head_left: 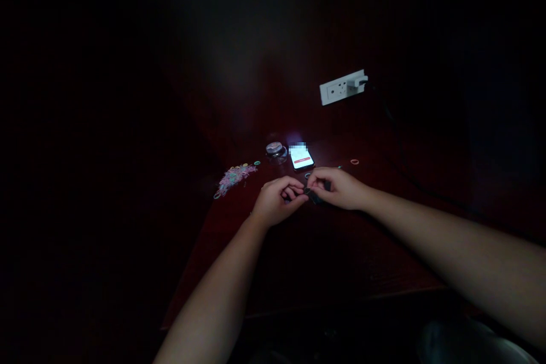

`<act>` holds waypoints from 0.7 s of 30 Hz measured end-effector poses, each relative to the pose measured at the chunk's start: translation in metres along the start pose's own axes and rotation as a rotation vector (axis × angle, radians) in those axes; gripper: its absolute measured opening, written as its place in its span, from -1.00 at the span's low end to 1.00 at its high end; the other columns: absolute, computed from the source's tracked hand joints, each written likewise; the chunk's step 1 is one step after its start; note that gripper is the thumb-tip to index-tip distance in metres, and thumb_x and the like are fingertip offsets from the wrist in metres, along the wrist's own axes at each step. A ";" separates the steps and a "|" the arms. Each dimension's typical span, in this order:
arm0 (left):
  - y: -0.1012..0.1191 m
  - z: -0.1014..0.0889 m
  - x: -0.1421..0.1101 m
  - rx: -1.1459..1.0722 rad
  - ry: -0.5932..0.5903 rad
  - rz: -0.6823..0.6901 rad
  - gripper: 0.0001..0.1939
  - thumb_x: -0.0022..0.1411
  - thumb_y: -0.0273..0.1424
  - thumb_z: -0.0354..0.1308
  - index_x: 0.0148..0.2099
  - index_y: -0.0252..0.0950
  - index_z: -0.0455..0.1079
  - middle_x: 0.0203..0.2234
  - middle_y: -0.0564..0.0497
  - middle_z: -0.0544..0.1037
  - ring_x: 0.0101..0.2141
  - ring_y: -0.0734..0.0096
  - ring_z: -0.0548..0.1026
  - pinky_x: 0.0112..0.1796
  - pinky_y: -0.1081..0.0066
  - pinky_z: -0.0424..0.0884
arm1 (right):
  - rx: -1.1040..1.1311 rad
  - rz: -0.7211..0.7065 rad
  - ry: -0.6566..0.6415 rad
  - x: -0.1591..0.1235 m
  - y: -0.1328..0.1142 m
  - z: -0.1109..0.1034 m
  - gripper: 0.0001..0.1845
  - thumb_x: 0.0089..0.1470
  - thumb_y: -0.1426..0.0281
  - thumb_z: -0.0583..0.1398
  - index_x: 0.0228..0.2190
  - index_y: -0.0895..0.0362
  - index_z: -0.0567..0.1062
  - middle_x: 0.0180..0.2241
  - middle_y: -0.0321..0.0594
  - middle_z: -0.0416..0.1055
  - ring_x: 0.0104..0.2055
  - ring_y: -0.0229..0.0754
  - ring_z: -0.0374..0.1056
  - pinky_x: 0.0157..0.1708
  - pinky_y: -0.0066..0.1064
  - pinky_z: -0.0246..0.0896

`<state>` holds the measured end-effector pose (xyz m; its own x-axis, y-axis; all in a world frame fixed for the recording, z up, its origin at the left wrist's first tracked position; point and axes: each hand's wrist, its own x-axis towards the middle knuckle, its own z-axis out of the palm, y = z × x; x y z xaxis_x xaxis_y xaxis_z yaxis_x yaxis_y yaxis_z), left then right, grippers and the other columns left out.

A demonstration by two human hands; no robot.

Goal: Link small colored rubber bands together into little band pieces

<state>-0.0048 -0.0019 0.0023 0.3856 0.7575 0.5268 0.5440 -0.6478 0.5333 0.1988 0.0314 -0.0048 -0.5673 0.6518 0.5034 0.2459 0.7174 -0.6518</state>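
Observation:
Over the dark red table, my left hand (279,200) and my right hand (339,189) meet fingertip to fingertip, both closed in a pinch. Between the fingertips is a small thin loop (307,191) that looks like an elastic band; dim light hides its detail. Under my right hand lies a dark flat piece (315,199), partly covered by the fingers. A pale blue-green band (307,176) rests just beyond the fingertips. Farther left is a heap of small pastel elastic bands (234,178).
A phone (302,157) with a lit screen stands behind my hands, beside a lidded clear jar (276,153). An orange band (354,162) lies to the right. On the wall is a white socket panel (341,88) with a plug and dark cable. The table's left edge falls into darkness.

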 end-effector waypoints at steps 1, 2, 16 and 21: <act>-0.001 0.000 0.000 0.003 0.005 0.007 -0.77 0.08 -0.35 0.27 -0.20 -0.32 0.43 -0.40 0.00 0.54 -0.50 0.58 0.43 -0.45 0.53 0.33 | 0.002 0.001 0.001 0.000 0.000 0.000 -0.91 0.02 0.47 0.14 -0.41 0.19 0.45 -0.48 -0.25 0.34 -0.47 -0.31 0.23 -0.46 -0.47 0.15; -0.001 0.001 0.000 0.007 0.011 0.015 -0.78 0.08 -0.36 0.26 -0.20 -0.31 0.43 -0.39 -0.01 0.54 -0.50 0.58 0.42 -0.44 0.53 0.33 | 0.003 0.001 0.004 0.000 -0.001 0.000 -0.92 0.01 0.47 0.14 -0.41 0.19 0.45 -0.48 -0.25 0.34 -0.47 -0.31 0.23 -0.46 -0.47 0.15; 0.000 0.001 0.001 0.057 0.031 0.057 -0.79 0.08 -0.42 0.25 -0.18 -0.29 0.44 -0.40 0.01 0.52 -0.50 0.58 0.41 -0.43 0.51 0.34 | 0.001 -0.012 -0.010 0.000 0.000 0.001 -0.89 -0.01 0.50 0.13 -0.40 0.20 0.46 -0.48 -0.25 0.34 -0.49 -0.32 0.22 -0.49 -0.48 0.13; -0.001 0.002 0.001 0.033 0.052 0.053 -0.83 0.10 -0.41 0.24 -0.20 -0.29 0.45 -0.37 -0.01 0.53 -0.50 0.58 0.41 -0.43 0.52 0.34 | 0.000 -0.007 -0.017 -0.001 -0.003 0.001 -0.90 -0.02 0.51 0.13 -0.41 0.20 0.45 -0.49 -0.27 0.31 -0.49 -0.32 0.21 -0.51 -0.50 0.11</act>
<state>-0.0041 -0.0002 0.0008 0.3758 0.7163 0.5880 0.5485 -0.6833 0.4819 0.1979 0.0282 -0.0036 -0.5822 0.6424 0.4984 0.2421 0.7222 -0.6479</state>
